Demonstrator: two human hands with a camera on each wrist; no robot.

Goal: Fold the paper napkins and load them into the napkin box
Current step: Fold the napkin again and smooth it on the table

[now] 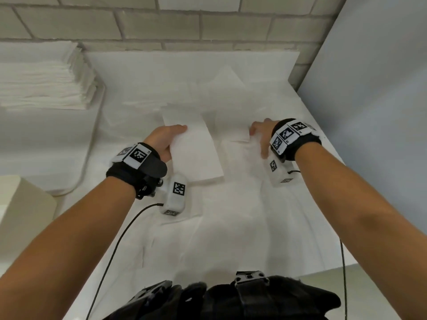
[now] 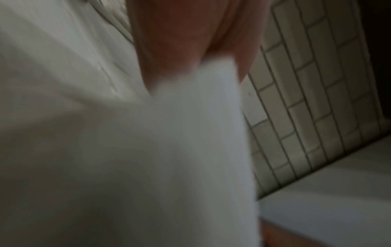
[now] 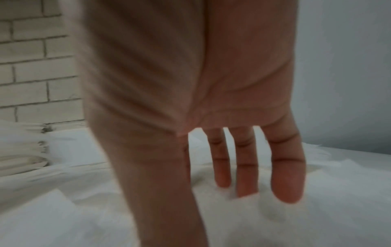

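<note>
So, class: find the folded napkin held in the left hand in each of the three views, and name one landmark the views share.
Head: folded napkin lies centre, its left edge gripped by the left hand.
Left wrist: napkin fills the middle, blurred, below the fingers.
Right wrist: cannot tell it apart.
Shared landmark: brick wall.

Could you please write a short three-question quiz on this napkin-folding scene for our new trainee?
1. True or false: the left hand holds a folded napkin.
2. Where is the stack of napkins? A) far left, by the brick wall B) near right corner C) on the person's lap
3. Fill in: the right hand's fingers are ____, reaching down to the white paper.

Key: 1 true; 2 A; 3 straight
</note>
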